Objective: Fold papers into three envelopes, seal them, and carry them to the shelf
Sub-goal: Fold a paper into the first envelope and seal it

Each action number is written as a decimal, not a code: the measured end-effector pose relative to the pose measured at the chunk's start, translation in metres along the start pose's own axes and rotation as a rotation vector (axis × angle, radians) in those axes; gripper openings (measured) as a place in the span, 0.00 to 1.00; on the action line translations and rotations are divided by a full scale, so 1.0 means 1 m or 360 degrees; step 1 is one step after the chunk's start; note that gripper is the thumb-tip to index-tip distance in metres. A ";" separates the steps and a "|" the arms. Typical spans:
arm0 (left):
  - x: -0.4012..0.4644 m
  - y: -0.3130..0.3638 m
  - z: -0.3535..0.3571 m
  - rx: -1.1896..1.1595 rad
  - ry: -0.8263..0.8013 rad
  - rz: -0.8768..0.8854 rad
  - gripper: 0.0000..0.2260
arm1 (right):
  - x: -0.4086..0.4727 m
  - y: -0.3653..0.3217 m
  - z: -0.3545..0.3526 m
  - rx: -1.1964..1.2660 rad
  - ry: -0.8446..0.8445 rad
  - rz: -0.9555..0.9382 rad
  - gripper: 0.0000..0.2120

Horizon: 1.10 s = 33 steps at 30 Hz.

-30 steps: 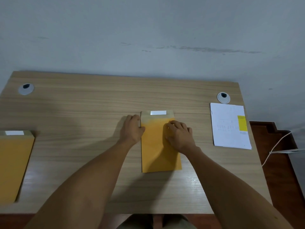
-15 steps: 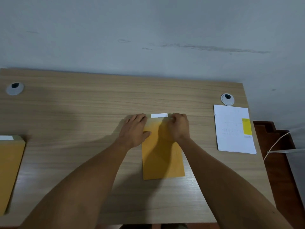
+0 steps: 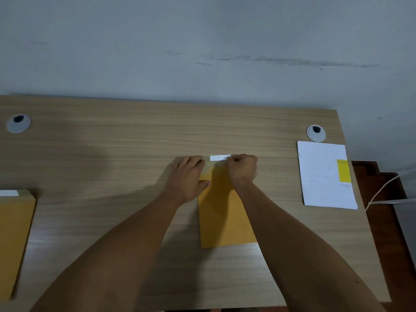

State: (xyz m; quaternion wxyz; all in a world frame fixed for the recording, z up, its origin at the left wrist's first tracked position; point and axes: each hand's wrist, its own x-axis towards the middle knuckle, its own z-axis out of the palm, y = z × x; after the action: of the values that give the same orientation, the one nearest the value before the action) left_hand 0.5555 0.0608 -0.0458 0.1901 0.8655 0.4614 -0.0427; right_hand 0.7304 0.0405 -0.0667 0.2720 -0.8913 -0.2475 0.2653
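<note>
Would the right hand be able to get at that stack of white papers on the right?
Probably yes. The right hand is pinching the white strip on the envelope, but bare desk lies between it and the white papers.

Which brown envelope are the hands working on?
The centre envelope, under both hands, right hand at its white strip; the other lies untouched at the desk's left edge.
</note>
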 end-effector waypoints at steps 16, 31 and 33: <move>-0.003 0.008 -0.006 0.0042 -0.0070 -0.0034 0.33 | 0.007 0.026 -0.091 0.0871 -0.0066 0.0241 0.03; -0.004 0.012 -0.009 -0.0051 -0.0153 -0.0103 0.36 | 0.038 0.066 -0.116 -0.0019 0.0055 -0.0229 0.14; -0.002 0.011 -0.011 -0.0086 -0.0142 -0.0108 0.38 | 0.037 0.059 -0.112 -0.0223 0.0028 -0.0463 0.20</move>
State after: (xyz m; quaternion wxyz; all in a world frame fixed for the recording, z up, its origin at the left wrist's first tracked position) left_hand 0.5621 0.0582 -0.0316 0.2322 0.8412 0.4826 -0.0751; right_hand 0.8431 -0.0206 -0.0362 0.2467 -0.8651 -0.3896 0.1975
